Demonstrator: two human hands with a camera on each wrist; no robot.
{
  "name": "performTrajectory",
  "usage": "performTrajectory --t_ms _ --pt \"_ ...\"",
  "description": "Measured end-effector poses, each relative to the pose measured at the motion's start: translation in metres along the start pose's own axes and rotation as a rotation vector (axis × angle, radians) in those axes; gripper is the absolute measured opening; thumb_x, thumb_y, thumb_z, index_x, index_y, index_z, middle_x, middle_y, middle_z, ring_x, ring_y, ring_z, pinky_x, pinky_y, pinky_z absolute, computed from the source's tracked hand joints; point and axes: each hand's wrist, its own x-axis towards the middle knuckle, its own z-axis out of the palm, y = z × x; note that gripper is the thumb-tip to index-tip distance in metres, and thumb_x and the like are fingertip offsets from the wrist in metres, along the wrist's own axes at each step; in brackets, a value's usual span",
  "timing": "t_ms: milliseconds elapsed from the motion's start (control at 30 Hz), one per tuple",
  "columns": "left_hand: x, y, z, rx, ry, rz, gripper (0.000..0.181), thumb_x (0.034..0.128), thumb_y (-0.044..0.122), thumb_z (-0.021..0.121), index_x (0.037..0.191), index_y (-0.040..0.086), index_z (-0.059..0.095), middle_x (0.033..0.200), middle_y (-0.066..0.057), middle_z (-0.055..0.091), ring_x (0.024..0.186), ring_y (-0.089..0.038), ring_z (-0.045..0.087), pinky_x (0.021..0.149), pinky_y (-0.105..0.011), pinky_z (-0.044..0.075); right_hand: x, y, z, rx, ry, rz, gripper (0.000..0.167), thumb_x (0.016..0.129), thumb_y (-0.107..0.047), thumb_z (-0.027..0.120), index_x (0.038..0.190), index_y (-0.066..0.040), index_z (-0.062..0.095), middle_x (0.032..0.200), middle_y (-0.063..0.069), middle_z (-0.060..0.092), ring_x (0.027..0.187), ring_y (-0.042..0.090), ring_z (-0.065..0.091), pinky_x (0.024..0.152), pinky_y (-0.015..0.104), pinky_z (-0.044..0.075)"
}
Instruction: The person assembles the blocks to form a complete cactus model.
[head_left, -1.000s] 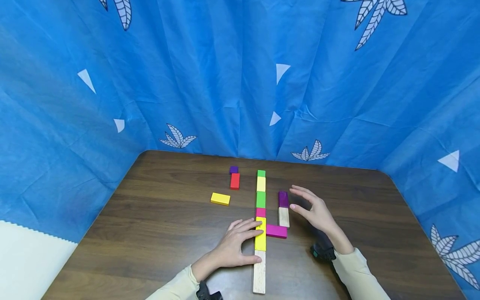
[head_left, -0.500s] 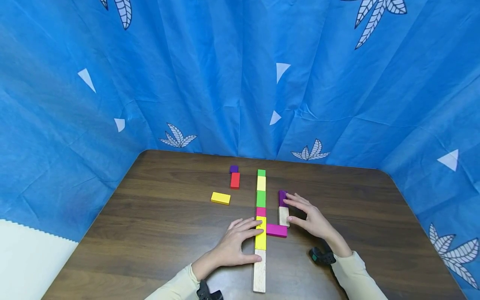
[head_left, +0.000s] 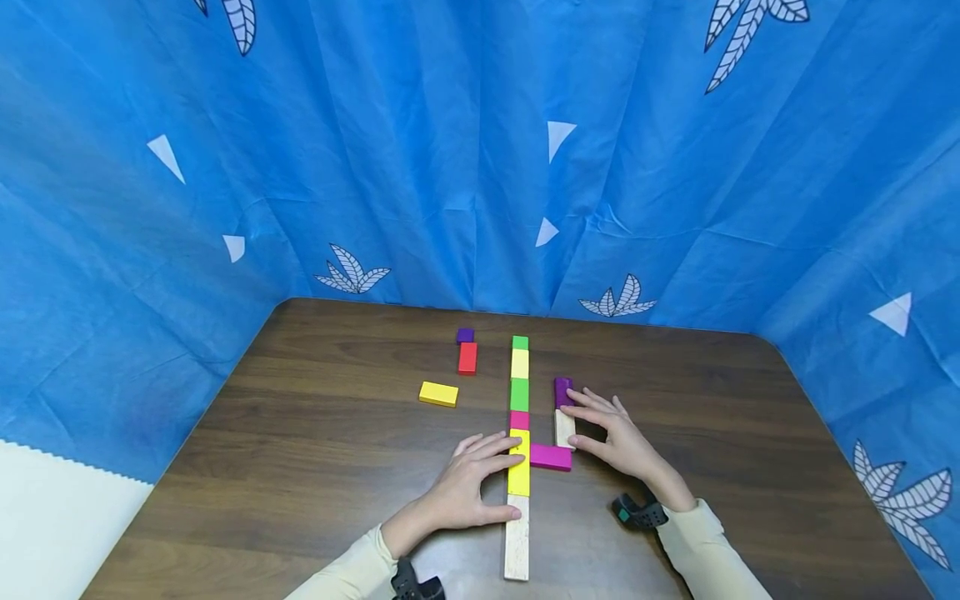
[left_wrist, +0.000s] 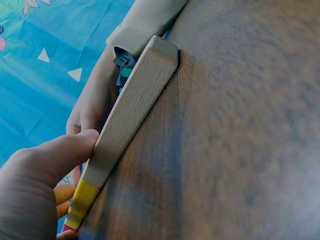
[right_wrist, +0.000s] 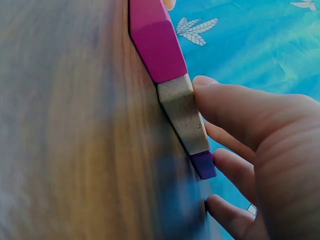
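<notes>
A straight column of wooden blocks runs up the table. My left hand [head_left: 461,492] rests on it with spread fingers: fingertips on the yellow block [head_left: 518,479], thumb on the long plain block [head_left: 517,546]. From the column's right side a magenta block [head_left: 551,457] juts out. Beyond it lie a short plain block [head_left: 564,426] and a purple block [head_left: 562,392], end to end. My right hand [head_left: 622,439] touches these two, its thumb at the plain block and its fingertips by the purple one. In the right wrist view the thumb meets the plain block's [right_wrist: 185,120] top edge.
Left of the column lie a loose yellow block [head_left: 438,394], a red block [head_left: 467,359] and a small violet block [head_left: 465,335]. Green, pale yellow and pink blocks form the column's far part. A blue curtain [head_left: 420,167] hangs behind the brown table [head_left: 315,400].
My right hand has moved left, from beside the purple block onto the purple and plain blocks. The left hand stays on the column. The view has shifted slightly.
</notes>
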Motion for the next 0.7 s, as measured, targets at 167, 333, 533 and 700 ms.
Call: performTrajectory --t_ms 167,333,533,700 --pt "0.0 0.0 -0.001 -0.025 -0.017 -0.022 0.067 0.0757 0.05 0.076 0.132 0.016 0.063 0.148 0.002 0.05 0.142 -0.024 0.041 0.111 -0.054 0.031 0.0 0.0 0.001 -0.008 -0.002 0.003 0.05 0.085 -0.029 0.074 0.133 -0.017 0.062 0.15 0.012 0.047 0.144 0.042 0.03 0.109 0.077 0.005" --pt "0.002 0.001 -0.004 -0.082 0.018 -0.034 0.065 0.0758 0.046 0.078 0.131 0.015 0.063 0.146 0.0 0.052 0.139 -0.024 0.044 0.109 -0.054 0.034 0.0 0.0 0.001 0.001 0.0 0.003 0.05 0.085 -0.029 0.075 0.132 -0.017 0.063 0.149 0.012 0.047 0.144 0.042 0.029 0.109 0.077 0.004" --pt "0.009 -0.015 -0.022 -0.142 0.269 -0.039 0.055 0.0743 0.029 0.082 0.123 0.007 0.067 0.129 -0.006 0.063 0.121 -0.023 0.058 0.098 -0.047 0.046 0.0 0.0 0.001 0.006 0.008 0.006 0.05 0.085 -0.03 0.075 0.132 -0.017 0.063 0.149 0.013 0.047 0.144 0.042 0.029 0.11 0.076 0.003" --pt "0.011 -0.049 -0.047 -0.106 0.52 -0.154 0.046 0.0719 0.017 0.083 0.114 0.003 0.071 0.111 -0.009 0.068 0.103 -0.025 0.065 0.088 -0.042 0.051 -0.001 0.001 0.003 0.011 0.021 -0.003 0.05 0.085 -0.029 0.075 0.131 -0.017 0.063 0.148 0.014 0.048 0.143 0.044 0.03 0.109 0.076 0.004"
